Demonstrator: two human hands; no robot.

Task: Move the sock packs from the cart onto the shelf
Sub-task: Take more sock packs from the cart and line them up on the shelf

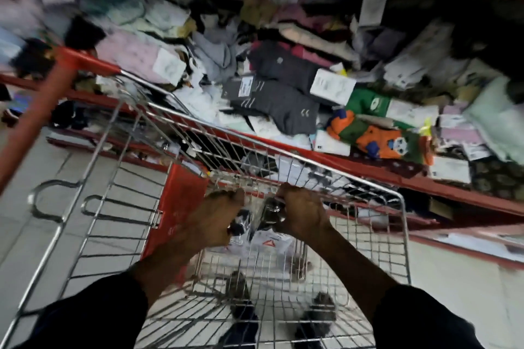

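Note:
Both my hands reach down into the wire cart point(283, 156). My left hand point(209, 221) and my right hand point(303, 212) are closed side by side on a dark sock pack in clear plastic point(266, 215) near the cart's far end. A white pack with a red triangle logo point(263, 244) lies just under it on the cart floor. Beyond the cart's rim, the red-edged shelf point(368, 173) is heaped with sock packs, among them dark grey ones point(272, 99) and an orange and green one point(377, 139).
The cart's red handle point(85, 61) sits at the upper left, and its red panel point(175, 207) stands left of my hands. Pale floor tiles point(42, 167) show through the wire. The frame is motion-blurred, mostly at the top left.

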